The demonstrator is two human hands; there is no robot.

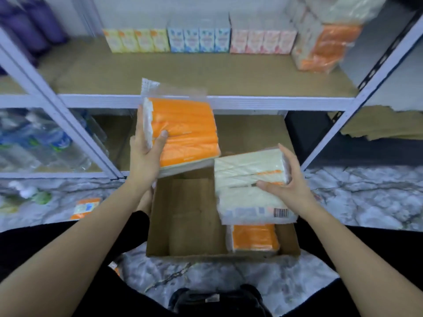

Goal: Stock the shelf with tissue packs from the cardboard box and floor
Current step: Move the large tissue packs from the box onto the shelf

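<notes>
The left hand (146, 147) was raised in front of the shelf (206, 101), palm up under an orange tissue pack (185, 131), thumb pressed across its glossy face and fingers wrapped round its left edge, the pack tilted with its clear plastic flap uppermost. The right hand (288, 181) reached forward over the cardboard box (183, 216), gripping a pale cream pack (249, 179) by its far right end, thumb lying along the top and fingers curled over the edge; a barcode label showed on the near end, its print too blurred to read. Another orange pack (254, 240) lay inside the box at its right side, on plain brown board. On the wooden shelf deck stood small yellow, blue and pink cartons (199, 40) in a row, and stacked orange packs (325, 46) in crinkled film at the right. One more pack (84, 208) lay on the marbled floor (366, 202) at left.
</notes>
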